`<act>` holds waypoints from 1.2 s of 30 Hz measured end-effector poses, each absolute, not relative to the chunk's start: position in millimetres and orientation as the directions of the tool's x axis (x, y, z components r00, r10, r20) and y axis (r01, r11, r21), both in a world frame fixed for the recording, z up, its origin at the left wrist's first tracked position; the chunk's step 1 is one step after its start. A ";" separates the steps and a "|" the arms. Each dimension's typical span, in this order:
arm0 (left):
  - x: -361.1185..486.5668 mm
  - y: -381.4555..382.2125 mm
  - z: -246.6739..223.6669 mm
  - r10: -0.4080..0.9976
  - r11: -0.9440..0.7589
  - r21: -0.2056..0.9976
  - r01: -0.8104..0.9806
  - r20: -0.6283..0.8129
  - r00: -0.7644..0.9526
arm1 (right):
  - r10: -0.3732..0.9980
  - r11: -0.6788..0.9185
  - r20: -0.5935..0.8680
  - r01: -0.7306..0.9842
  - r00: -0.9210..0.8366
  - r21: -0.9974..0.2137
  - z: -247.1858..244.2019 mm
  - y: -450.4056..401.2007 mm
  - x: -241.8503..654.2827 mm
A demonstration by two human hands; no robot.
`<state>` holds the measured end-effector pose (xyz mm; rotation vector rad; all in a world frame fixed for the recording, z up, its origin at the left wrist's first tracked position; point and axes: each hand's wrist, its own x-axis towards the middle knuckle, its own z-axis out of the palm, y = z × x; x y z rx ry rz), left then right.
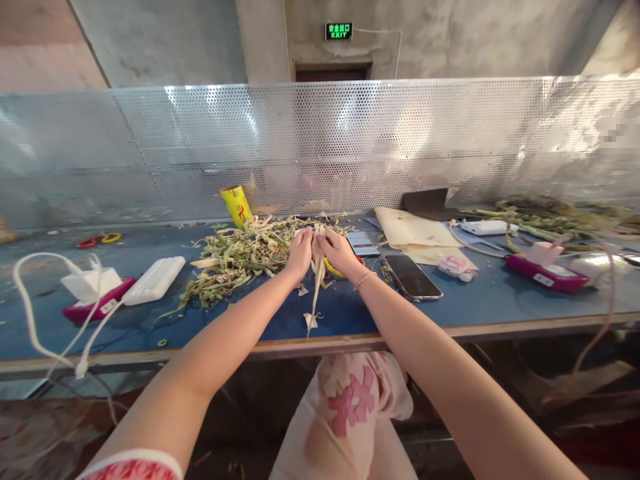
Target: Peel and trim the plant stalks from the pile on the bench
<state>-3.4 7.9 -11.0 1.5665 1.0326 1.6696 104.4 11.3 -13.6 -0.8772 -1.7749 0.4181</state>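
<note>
My left hand (301,253) and my right hand (342,251) meet above the table's middle, fingers pinched on a pale dried plant stalk (317,283). Its thin end hangs down toward the table's front edge. The fingertips partly cover its upper part. Just behind and to the left spreads a heap of dried green and straw-coloured plants (240,257). Under my right wrist shows a yellow curved handle (332,269), mostly hidden. A phone with a lit screen (363,244) lies beyond that hand, and a dark-screened phone (413,277) lies to its right.
On the blue table (210,327) are a yellow tube (236,205), scissors (100,240), a white power bank (156,280), purple power strips (547,273), a pink earphone case (454,266), brown paper (415,230) and more plants (540,217). A perforated metal screen (190,147) stands behind.
</note>
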 end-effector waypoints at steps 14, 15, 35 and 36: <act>-0.7 3.0 -7.7 0.824 -0.507 0.803 0.315 0.558 -0.096 | 0.619 0.768 0.761 0.351 -0.195 -0.535 -10.5 9.5 105.3; -0.5 3.0 -7.8 0.825 -0.506 0.804 0.312 0.557 -0.096 | 0.608 0.775 0.768 0.359 -0.201 -0.520 -10.1 9.0 106.1; 0.7 -2.6 -7.0 0.779 -0.586 0.732 0.349 0.627 -0.008 | 0.692 0.706 0.710 0.327 -0.131 -0.628 -9.2 12.6 108.9; 1.1 -2.3 -7.1 0.779 -0.581 0.734 0.351 0.626 -0.020 | 0.687 0.710 0.715 0.326 -0.130 -0.624 -9.4 12.9 109.0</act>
